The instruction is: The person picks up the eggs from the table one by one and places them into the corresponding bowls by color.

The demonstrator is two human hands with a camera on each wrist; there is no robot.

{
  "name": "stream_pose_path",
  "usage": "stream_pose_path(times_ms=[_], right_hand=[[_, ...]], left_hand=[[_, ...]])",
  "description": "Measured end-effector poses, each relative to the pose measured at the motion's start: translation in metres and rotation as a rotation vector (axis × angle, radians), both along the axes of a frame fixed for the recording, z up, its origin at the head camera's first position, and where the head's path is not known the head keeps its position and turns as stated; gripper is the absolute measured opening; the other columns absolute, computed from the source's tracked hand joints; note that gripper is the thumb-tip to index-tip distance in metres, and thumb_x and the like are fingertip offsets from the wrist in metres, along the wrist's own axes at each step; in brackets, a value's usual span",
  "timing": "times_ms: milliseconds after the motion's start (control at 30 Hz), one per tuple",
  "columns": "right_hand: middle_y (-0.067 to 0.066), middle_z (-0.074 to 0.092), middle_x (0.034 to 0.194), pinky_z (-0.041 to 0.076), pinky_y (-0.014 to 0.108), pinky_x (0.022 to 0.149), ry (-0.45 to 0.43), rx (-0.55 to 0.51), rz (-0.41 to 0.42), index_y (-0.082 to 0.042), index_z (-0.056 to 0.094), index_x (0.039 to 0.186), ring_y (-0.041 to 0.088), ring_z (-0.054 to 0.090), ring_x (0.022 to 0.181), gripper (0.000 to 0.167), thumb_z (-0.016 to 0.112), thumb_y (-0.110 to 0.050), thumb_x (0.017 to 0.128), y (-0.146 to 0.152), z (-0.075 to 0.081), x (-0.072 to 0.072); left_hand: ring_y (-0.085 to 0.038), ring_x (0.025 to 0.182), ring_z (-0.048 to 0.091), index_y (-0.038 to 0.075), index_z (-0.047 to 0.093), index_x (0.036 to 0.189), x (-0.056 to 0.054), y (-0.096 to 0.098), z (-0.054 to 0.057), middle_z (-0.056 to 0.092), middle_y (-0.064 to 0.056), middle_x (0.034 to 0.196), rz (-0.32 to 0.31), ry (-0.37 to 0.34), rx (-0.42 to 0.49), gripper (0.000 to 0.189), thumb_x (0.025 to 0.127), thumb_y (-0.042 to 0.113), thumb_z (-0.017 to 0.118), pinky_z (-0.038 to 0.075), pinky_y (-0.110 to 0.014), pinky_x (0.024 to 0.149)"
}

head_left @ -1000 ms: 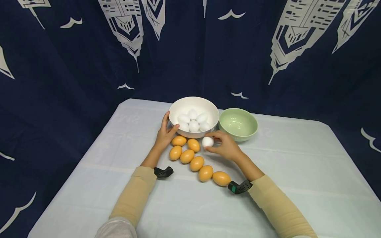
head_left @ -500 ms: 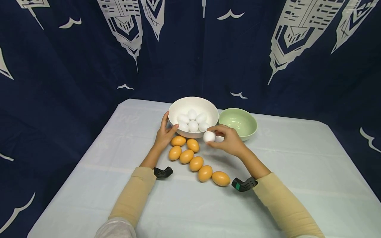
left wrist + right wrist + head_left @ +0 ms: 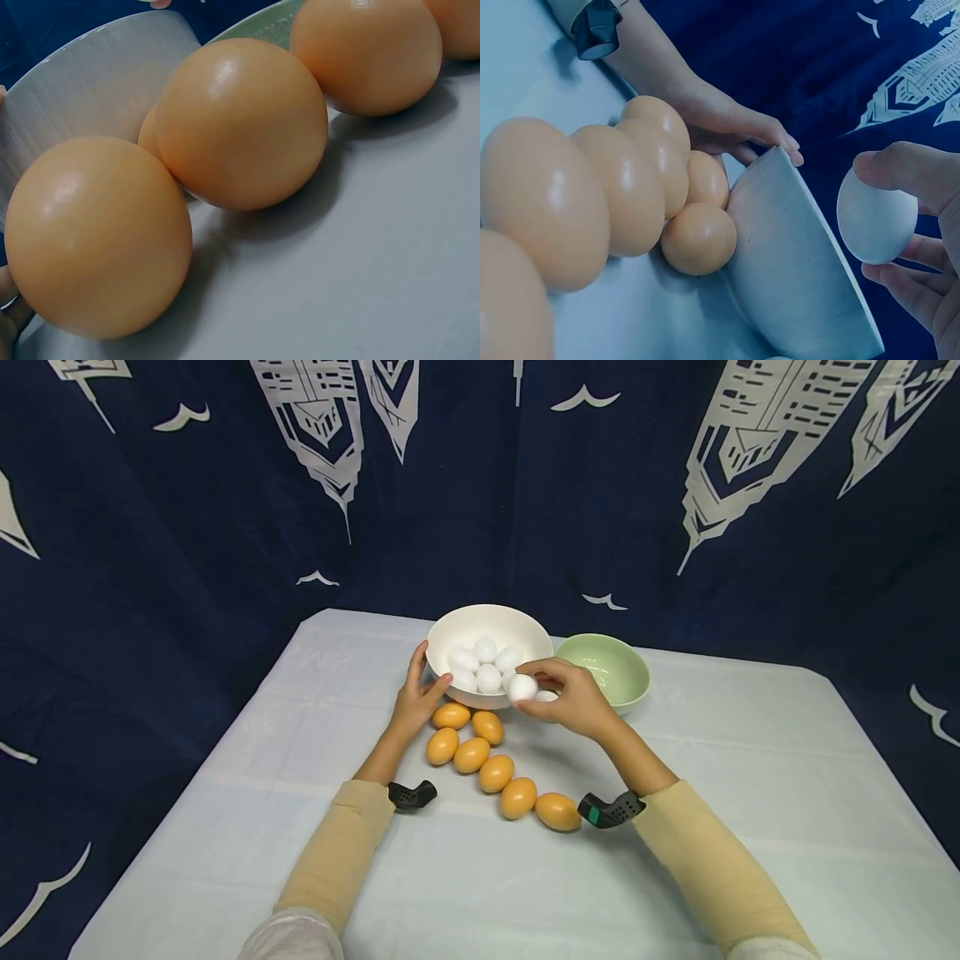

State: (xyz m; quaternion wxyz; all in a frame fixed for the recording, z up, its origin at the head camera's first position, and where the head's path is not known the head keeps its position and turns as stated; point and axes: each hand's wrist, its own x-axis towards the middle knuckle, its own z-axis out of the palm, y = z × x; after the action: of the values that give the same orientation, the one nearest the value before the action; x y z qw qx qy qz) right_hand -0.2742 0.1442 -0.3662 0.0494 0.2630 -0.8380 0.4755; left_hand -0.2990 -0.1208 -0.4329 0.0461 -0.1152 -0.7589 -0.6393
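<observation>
My left hand (image 3: 412, 697) holds the white bowl (image 3: 491, 700) at its left side, thumb and fingers spread along the rim and outer wall. Several white eggs (image 3: 487, 678) lie in that bowl. Between thumb and fingertips my right hand (image 3: 573, 697) pinches a white egg (image 3: 522, 687), raised at the bowl's front right rim; the right wrist view has this egg (image 3: 877, 217) beside the rim. Another white egg (image 3: 547, 696) shows partly behind the right hand; whether it is held or resting, I cannot tell. Several orange-brown eggs (image 3: 496, 773) line the table before the bowl.
A green bowl (image 3: 607, 668) stands right of the white one, partly behind the right hand. Both bowls are near the far edge of the white-covered table (image 3: 465, 877). A dark blue patterned curtain (image 3: 480, 485) hangs behind.
My right hand has lifted the pinched white egg from near the table up to the bowl's rim. A second white egg has come partly into sight behind it. The left hand stays put.
</observation>
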Motion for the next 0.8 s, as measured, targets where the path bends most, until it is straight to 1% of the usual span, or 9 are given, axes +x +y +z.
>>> stream_pose_path(times_ms=[67, 200, 267, 400, 567, 667, 800], right_hand=[[0.015, 0.064, 0.116, 0.052, 0.033, 0.093, -0.007, -0.001, 0.001, 0.000, 0.068, 0.113, 0.029, 0.062, 0.106, 0.044, 0.086, -0.007, 0.074, -0.002, 0.001, -0.002], [0.015, 0.064, 0.117, 0.051, 0.034, 0.095, -0.016, -0.004, 0.007, 0.000, 0.068, 0.114, 0.030, 0.061, 0.109, 0.044, 0.086, -0.007, 0.075, -0.007, 0.004, -0.007], [0.015, 0.064, 0.117, 0.051, 0.034, 0.095, -0.016, -0.004, 0.006, 0.000, 0.068, 0.114, 0.030, 0.061, 0.109, 0.043, 0.085, -0.007, 0.075, -0.010, 0.004, -0.010], [0.016, 0.065, 0.118, 0.052, 0.033, 0.093, -0.010, -0.004, 0.011, 0.001, 0.068, 0.114, 0.030, 0.061, 0.109, 0.043, 0.085, -0.006, 0.076, -0.014, 0.004, -0.014], [0.016, 0.065, 0.118, 0.052, 0.033, 0.093, -0.011, -0.003, 0.011, 0.002, 0.068, 0.114, 0.029, 0.061, 0.109, 0.042, 0.084, -0.007, 0.076, -0.019, 0.004, -0.020], [0.017, 0.065, 0.118, 0.052, 0.033, 0.093, -0.027, -0.005, 0.007, 0.003, 0.068, 0.114, 0.030, 0.061, 0.109, 0.043, 0.084, -0.007, 0.076, -0.022, 0.003, -0.024], [0.018, 0.064, 0.118, 0.051, 0.035, 0.094, -0.055, -0.001, 0.006, 0.003, 0.067, 0.115, 0.032, 0.061, 0.109, 0.044, 0.084, -0.007, 0.076, -0.027, 0.002, -0.029]], left_hand=[[-0.039, 0.133, 0.042, 0.014, 0.011, 0.158, -0.005, -0.001, -0.007, 0.008, -0.017, 0.161, 0.000, -0.001, 0.012, 0.075, 0.100, 0.021, 0.058, 0.040, -0.043, 0.107], [-0.036, 0.135, 0.039, 0.020, 0.011, 0.158, -0.016, -0.002, -0.022, 0.008, -0.011, 0.162, 0.015, 0.001, 0.023, 0.076, 0.099, 0.024, 0.058, 0.039, -0.043, 0.107], [-0.035, 0.135, 0.040, 0.023, 0.012, 0.158, -0.018, -0.001, -0.026, 0.009, -0.009, 0.162, 0.028, 0.008, 0.016, 0.075, 0.099, 0.026, 0.059, 0.040, -0.042, 0.107], [-0.034, 0.133, 0.042, 0.026, 0.015, 0.157, -0.019, -0.001, -0.029, 0.012, -0.009, 0.162, 0.048, 0.022, 0.001, 0.074, 0.099, 0.027, 0.060, 0.042, -0.043, 0.105], [-0.034, 0.132, 0.044, 0.029, 0.015, 0.157, -0.018, 0.000, -0.028, 0.013, -0.008, 0.162, 0.049, 0.022, -0.003, 0.074, 0.099, 0.028, 0.060, 0.043, -0.041, 0.105], [-0.034, 0.130, 0.046, 0.030, 0.015, 0.157, -0.018, 0.000, -0.028, 0.013, -0.008, 0.162, 0.047, 0.020, 0.001, 0.074, 0.098, 0.029, 0.061, 0.043, -0.040, 0.104], [-0.035, 0.130, 0.047, 0.029, 0.015, 0.157, -0.018, 0.000, -0.028, 0.012, -0.009, 0.162, 0.045, 0.026, 0.011, 0.074, 0.098, 0.029, 0.061, 0.044, -0.041, 0.103]])
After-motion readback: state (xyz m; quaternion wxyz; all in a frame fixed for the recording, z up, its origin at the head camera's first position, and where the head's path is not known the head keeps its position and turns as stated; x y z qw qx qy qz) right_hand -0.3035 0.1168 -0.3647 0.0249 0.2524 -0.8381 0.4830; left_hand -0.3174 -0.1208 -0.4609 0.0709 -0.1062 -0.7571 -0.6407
